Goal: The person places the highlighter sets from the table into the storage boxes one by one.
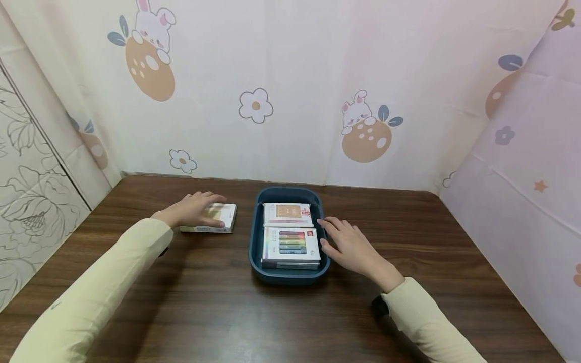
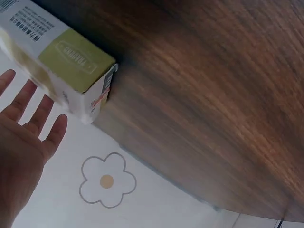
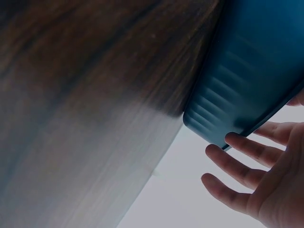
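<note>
A small white box (image 1: 229, 214) with gold and olive-green panels lies on the table to the left. My left hand (image 1: 192, 210) is spread over it, thumb at its near right part; the left wrist view shows the box (image 2: 71, 59) beside loosely extended fingers (image 2: 56, 133). In the middle stands a dark blue plastic bin (image 1: 290, 277). It holds a white box with colored sticks pictured on it (image 1: 290, 244) and, behind that, a white box with a tan panel (image 1: 288, 213). At the bin's right rim is my right hand (image 1: 347, 247), fingers (image 3: 232, 166) spread along the wall.
The brown wooden table (image 1: 218, 312) runs back to a white curtain (image 1: 299, 141) printed with rabbits and flowers. More printed cloth (image 1: 522, 191) hangs at the right, and a panel with flower line drawings (image 1: 32, 186) stands at the left.
</note>
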### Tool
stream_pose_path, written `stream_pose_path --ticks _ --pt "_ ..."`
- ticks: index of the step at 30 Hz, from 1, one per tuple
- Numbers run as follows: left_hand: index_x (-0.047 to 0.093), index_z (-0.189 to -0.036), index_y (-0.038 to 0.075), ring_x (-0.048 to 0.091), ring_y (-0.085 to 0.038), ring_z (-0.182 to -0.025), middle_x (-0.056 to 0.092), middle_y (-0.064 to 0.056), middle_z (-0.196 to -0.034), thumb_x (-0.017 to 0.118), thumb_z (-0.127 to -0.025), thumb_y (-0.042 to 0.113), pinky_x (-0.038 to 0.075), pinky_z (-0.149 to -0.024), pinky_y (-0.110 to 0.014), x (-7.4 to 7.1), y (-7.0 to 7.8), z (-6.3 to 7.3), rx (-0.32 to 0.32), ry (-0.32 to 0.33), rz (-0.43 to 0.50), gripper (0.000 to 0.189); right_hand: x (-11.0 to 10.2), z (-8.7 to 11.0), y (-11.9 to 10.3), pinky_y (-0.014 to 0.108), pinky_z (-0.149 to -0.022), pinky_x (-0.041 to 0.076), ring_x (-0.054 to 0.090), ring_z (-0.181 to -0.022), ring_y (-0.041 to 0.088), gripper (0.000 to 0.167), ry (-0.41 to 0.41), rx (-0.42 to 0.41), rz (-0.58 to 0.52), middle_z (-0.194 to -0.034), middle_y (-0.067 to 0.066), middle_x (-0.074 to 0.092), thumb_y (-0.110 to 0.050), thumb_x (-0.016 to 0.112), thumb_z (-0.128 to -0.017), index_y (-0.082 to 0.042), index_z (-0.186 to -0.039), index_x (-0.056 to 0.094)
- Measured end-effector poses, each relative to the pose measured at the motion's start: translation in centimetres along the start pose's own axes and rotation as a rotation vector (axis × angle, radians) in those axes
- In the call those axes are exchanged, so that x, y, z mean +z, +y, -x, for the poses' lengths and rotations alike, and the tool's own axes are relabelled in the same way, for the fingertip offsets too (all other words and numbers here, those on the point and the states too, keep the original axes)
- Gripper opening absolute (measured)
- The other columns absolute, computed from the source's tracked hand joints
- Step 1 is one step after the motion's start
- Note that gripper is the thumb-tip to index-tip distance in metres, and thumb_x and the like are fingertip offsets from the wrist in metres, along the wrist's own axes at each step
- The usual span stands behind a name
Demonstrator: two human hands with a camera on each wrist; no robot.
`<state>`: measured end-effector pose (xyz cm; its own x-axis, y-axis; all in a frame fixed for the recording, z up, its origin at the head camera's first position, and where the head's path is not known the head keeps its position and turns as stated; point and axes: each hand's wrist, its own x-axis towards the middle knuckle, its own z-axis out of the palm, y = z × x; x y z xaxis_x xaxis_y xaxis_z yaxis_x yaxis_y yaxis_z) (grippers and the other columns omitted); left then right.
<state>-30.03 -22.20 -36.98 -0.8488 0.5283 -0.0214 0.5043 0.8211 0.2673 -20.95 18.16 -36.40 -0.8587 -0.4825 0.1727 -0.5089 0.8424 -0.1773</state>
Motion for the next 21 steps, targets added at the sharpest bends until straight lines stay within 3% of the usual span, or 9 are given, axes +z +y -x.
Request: stream_pose_path --ticks 8,21 --pt "0.042 -0.135 0.018 0.042 -0.039 -0.12 0.046 -0.013 -0.135 0.069 -0.067 0.06 0.027 -0.095 -0.064 0.8 0.0 -0.2 0.01 -0.008 -0.02 0.084 0.1 0.0 0.1 0.055 -0.096 0.037 0.045 -0.121 0.032 0.049 0.001 0.003 0.002 -0.137 0.014 0.044 -0.034 0.045 -0.093 -0.012 -0.137 0.041" --pt "0.044 -0.134 0.02 0.045 -0.036 -0.116 0.048 -0.012 -0.133 0.069 -0.067 0.06 0.029 -0.095 -0.06 1.3 -0.5 -0.3 0.021 0.017 -0.039 0.082 -0.1 0.1 0.0 0.056 -0.096 0.036 0.044 -0.121 0.031 0.05 -0.009 0.005 -0.002 -0.137 0.013 0.043 -0.034 0.046 -0.093 -0.012 -0.137 0.041"
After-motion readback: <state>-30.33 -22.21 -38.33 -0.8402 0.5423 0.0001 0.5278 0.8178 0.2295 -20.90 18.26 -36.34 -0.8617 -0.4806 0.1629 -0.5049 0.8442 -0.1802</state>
